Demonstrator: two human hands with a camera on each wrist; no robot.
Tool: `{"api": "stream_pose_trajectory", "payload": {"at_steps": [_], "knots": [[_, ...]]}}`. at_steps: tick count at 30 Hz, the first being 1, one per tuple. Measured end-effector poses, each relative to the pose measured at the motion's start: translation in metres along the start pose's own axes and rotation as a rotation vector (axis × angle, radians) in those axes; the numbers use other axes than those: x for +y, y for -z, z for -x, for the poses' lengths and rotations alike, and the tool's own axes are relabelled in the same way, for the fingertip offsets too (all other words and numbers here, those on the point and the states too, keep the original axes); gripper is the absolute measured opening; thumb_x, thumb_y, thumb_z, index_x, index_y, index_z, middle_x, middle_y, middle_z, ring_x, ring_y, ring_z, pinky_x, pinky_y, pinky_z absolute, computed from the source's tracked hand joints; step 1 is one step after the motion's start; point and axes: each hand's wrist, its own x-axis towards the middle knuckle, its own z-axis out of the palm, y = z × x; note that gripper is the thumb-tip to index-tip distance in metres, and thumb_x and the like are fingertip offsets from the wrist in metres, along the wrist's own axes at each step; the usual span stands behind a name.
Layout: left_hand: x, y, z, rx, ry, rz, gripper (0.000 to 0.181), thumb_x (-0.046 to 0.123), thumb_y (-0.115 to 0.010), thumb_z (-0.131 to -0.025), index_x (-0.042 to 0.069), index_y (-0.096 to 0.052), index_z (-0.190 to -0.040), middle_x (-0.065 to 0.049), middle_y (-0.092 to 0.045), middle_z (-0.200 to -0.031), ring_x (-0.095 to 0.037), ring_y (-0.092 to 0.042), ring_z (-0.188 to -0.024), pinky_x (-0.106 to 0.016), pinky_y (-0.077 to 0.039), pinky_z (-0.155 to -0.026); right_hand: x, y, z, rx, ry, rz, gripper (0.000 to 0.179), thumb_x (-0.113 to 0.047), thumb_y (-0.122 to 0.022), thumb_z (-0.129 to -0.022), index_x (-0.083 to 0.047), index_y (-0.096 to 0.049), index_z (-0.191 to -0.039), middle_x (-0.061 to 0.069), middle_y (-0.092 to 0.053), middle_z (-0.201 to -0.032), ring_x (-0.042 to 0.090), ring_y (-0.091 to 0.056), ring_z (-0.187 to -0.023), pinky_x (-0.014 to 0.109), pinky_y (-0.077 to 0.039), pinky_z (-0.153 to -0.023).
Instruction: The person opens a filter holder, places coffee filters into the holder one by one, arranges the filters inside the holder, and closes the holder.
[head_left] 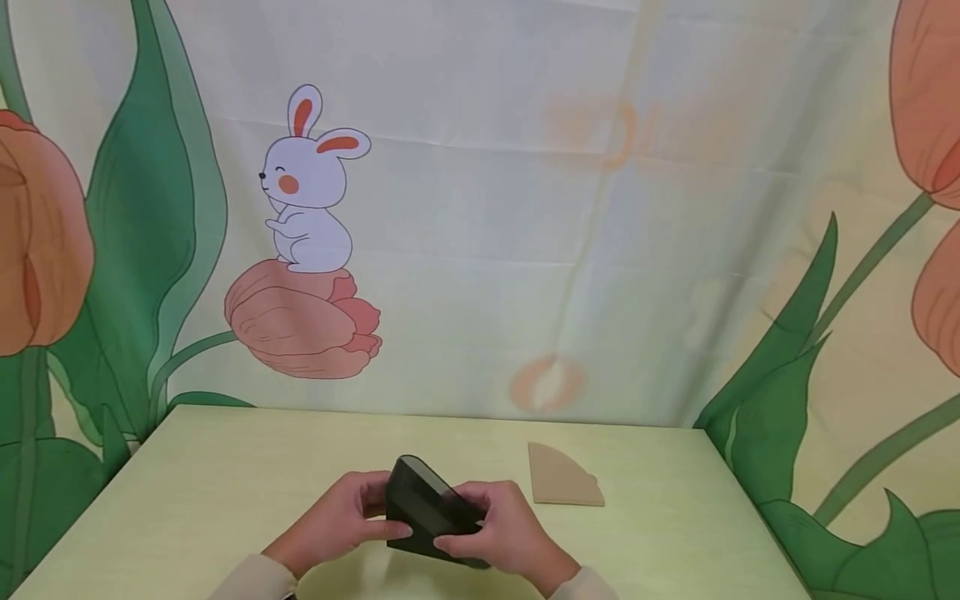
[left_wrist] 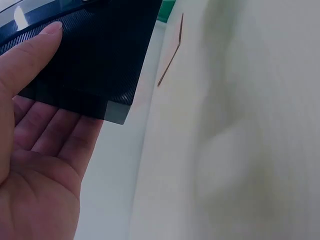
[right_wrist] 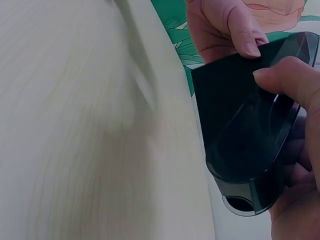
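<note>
Gripping dk obj [head_left: 420,504] w/ L hand [head_left: 337,518] & R hand [head_left: 512,529] fingers, some hidden behind, obj cropped in L-wrist view.

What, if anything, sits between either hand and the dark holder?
Nothing visible: the left hand and right hand both grip the dark holder directly. The tan fan-shaped piece lies apart on the table, beyond the right hand.

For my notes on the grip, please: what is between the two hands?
In the head view, a dark object, held by the left hand and right hand.
</note>
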Motion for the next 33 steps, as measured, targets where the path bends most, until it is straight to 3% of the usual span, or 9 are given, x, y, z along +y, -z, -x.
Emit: {"api": "stream_pose_trajectory", "payload": {"at_steps": [4, 9, 18, 33], "knots": [[-0.002, -0.006, 0.003, 0.011, 0.011, 0.017, 0.044, 0.018, -0.086, -0.084, 0.009, -0.071, -0.124, -0.010, -0.078, -0.111, -0.019, -0.076, -0.098, -0.024, -0.058, -0.087, 0.000, 0.003, 0.003, -0.045, 0.017, 0.006, 0.030, -0.023, -0.091, -0.077, -0.017, -0.079, -0.104, -0.003, -0.078, -0.093, 0.003, -0.068, -0.076, 0.024, -0.058, -0.072], [-0.006, -0.010, 0.006, 0.037, 0.014, 0.010, 0.044, 0.015, -0.087, -0.082, 0.007, -0.072, -0.122, -0.010, -0.078, -0.110, -0.019, -0.076, -0.097, -0.025, -0.059, -0.087, 0.002, 0.003, 0.004, -0.068, 0.028, 0.016, 0.032, -0.024, -0.091, -0.077, -0.017, -0.078, -0.105, -0.004, -0.077, -0.094, 0.002, -0.068, -0.076, 0.023, -0.058, -0.074], [-0.012, -0.012, 0.009, 0.060, 0.015, -0.010, 0.046, 0.015, -0.087, -0.082, 0.005, -0.070, -0.124, -0.012, -0.077, -0.114, -0.016, -0.076, -0.098, -0.022, -0.058, -0.087, 0.013, -0.004, 0.007, 0.023, 0.016, 0.044, 0.033, -0.028, -0.094, -0.073, -0.017, -0.077, -0.100, -0.004, -0.078, -0.090, 0.002, -0.069, -0.075, 0.021, -0.056, -0.073], [-0.022, -0.008, 0.012, 0.041, 0.103, -0.010, 0.051, 0.016, -0.090, -0.078, 0.007, -0.070, -0.124, -0.009, -0.077, -0.113, -0.019, -0.075, -0.098, -0.020, -0.057, -0.085, 0.032, -0.021, 0.005, 0.012, -0.011, 0.047, 0.034, -0.028, -0.095, -0.073, -0.015, -0.079, -0.100, -0.008, -0.078, -0.091, -0.001, -0.069, -0.077, 0.019, -0.056, -0.074]]}}
